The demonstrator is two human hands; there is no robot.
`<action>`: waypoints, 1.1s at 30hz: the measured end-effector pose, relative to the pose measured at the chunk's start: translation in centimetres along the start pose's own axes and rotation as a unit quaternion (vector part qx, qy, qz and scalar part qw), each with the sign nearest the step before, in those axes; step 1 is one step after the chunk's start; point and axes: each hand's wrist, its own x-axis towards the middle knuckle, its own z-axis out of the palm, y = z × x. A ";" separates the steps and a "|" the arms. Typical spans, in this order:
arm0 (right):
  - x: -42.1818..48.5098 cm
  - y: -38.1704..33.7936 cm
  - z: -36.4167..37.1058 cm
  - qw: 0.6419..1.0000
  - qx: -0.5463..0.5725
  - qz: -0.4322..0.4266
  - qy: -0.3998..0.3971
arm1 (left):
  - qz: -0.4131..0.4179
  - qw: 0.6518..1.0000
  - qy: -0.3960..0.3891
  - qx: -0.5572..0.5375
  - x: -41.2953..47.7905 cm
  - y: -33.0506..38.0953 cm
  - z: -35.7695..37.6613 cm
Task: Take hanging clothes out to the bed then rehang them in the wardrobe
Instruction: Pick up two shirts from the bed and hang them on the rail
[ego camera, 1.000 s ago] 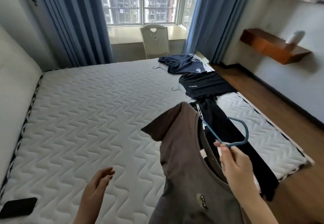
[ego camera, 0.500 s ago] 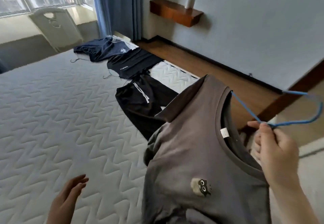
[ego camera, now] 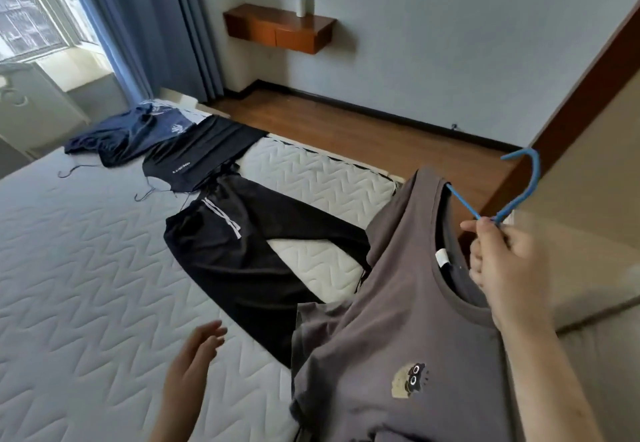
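Note:
My right hand (ego camera: 502, 261) grips the neck of a blue hanger (ego camera: 519, 192) that carries a grey-brown T-shirt (ego camera: 398, 337) with a small cartoon patch, held up over the right edge of the bed (ego camera: 86, 286). My left hand (ego camera: 194, 365) hovers open above the mattress, holding nothing. Laid out on the bed are black trousers (ego camera: 249, 254) with white stripes, a black shirt (ego camera: 197, 157) on a hanger, and a navy garment (ego camera: 128, 130) on a hanger at the far corner.
A wooden floor (ego camera: 363, 133) runs along the bed's right side. A wall shelf (ego camera: 277, 26) bears a white bottle (ego camera: 304, 2). Blue curtains (ego camera: 156, 26) and a window are at the back left, a white chair (ego camera: 31, 109) below them. A brown-edged panel (ego camera: 588, 123) rises at the right.
The view has swung right, from window to right wall. My right hand has kept hold of the hanger and carried the shirt rightward; my left hand stays open over the mattress.

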 end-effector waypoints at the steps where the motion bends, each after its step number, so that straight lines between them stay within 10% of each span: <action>1: 2.0 0.5 0.4 1.000 -0.009 0.002 -0.008 | -0.014 1.000 -0.001 0.005 0.7 0.0 1.6; 17: 30.7 3.6 -0.1 0.985 -0.150 -0.068 0.050 | -0.075 0.997 -0.007 0.033 21.0 5.9 18.4; 33: 56.5 7.9 -5.5 0.975 -0.185 -0.026 0.116 | -0.012 0.973 -0.219 0.066 48.0 21.4 51.7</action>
